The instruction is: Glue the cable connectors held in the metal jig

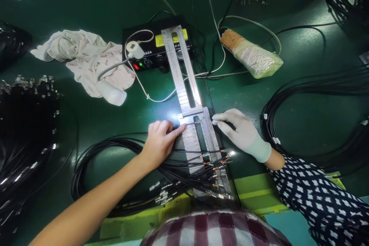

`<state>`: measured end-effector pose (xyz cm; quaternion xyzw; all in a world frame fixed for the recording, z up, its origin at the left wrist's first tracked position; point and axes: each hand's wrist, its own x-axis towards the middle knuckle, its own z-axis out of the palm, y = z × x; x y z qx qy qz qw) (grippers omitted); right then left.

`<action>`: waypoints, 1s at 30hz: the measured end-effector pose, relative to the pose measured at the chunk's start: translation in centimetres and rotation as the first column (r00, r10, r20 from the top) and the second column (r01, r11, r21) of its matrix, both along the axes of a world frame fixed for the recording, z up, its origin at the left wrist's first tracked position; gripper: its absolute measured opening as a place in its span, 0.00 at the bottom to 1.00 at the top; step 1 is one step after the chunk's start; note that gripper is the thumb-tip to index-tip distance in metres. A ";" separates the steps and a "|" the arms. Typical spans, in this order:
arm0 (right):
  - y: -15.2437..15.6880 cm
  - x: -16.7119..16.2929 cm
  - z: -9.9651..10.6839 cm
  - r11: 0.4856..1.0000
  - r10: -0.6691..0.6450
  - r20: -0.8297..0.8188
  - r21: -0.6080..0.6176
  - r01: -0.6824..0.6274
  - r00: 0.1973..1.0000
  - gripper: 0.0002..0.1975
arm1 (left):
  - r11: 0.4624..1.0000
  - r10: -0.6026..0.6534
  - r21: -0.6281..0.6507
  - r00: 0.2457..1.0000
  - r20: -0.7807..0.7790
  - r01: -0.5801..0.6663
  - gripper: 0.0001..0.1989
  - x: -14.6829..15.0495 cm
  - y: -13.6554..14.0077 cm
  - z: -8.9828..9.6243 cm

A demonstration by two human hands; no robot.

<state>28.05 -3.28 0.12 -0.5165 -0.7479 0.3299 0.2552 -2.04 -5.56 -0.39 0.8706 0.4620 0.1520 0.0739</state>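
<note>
Left hand: your bare left hand (158,142) has its index finger out on the metal jig (188,138), tip at a thin cable (190,123); other fingers curled.
Right hand: your gloved right hand (242,132) is just right of the jig, thumb and index close; can't tell if they pinch anything.
Jig: frame centre, on the green worktop (135,117).
Bundle: black cables (178,173), lower centre, terminal ends across the jig.
Box: black box (135,32), upper centre.

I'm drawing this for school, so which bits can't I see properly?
Head view:
Black box: some lettering hidden by the metal frame.
Yellow label: print too small to read.
Right hand: fingernails hidden under a white glove.
Right-side cables: cut off by the right edge.
</note>
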 end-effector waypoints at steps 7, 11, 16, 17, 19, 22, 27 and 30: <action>0.0 -0.1 -0.1 1.000 0.003 0.011 0.021 -0.004 1.000 0.11 | 0.984 0.003 -0.177 0.999 -0.036 -0.009 0.20 0.4 -0.9 1.0; -0.2 0.0 -0.3 0.998 0.021 0.002 0.056 -0.021 1.000 0.10 | 0.945 -0.095 -0.303 0.989 0.115 0.126 0.15 1.9 -2.7 2.2; -0.2 0.1 -0.5 0.998 0.029 0.006 0.062 -0.030 1.000 0.11 | 0.862 -0.093 -0.457 0.953 0.288 0.222 0.09 2.3 -3.5 2.2; -0.2 0.1 -0.5 0.998 0.029 0.008 0.061 -0.029 1.000 0.11 | 0.874 -0.081 -0.435 0.948 0.309 0.217 0.09 1.8 -3.3 2.1; -0.2 0.1 -0.5 0.998 0.029 0.009 0.063 -0.029 1.000 0.10 | 0.919 -0.041 -0.355 0.941 0.337 0.168 0.08 0.6 -2.7 1.9; -0.1 0.0 -0.4 0.997 0.033 0.011 0.065 -0.034 0.999 0.10 | 0.968 0.061 -0.248 0.937 0.343 0.028 0.05 -1.6 -1.7 1.6; -0.1 0.0 -0.2 0.998 0.031 0.019 0.049 -0.032 0.999 0.10 | 0.947 0.273 -0.261 0.897 0.348 -0.187 0.05 -3.4 -1.2 1.7; -0.1 0.0 -0.1 0.998 0.036 0.016 0.041 -0.037 0.999 0.10 | 0.923 0.344 -0.292 0.878 0.332 -0.252 0.07 -2.9 -1.6 2.1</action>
